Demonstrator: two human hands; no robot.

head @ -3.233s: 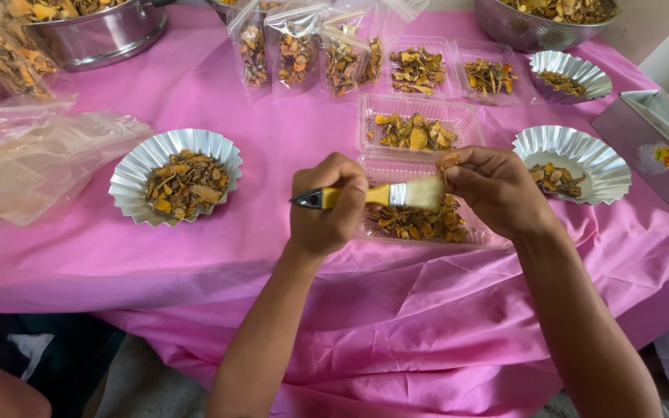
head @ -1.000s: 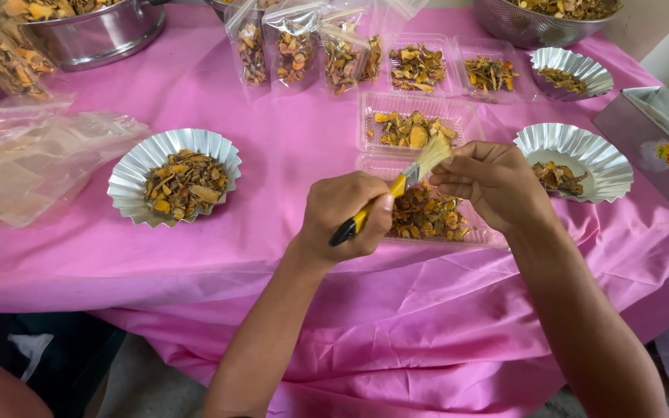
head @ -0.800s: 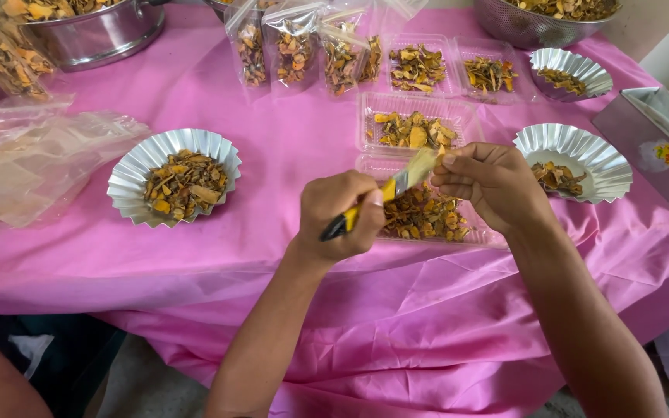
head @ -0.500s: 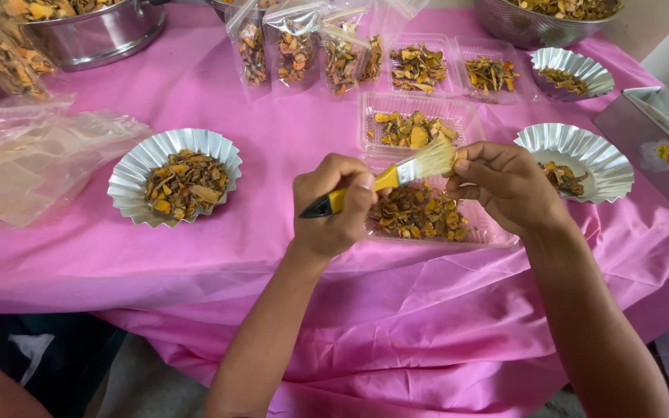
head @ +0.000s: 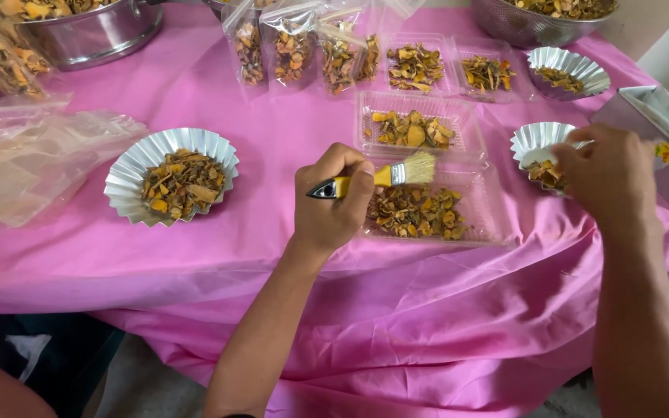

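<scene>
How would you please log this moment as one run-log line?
left hand: holds brush over clear tray | right hand: at foil cup

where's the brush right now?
Head view, centre: the brush is gripped in the left hand, bristles pointing right, held over the clear tray of dried pieces on the pink tablecloth.
</scene>
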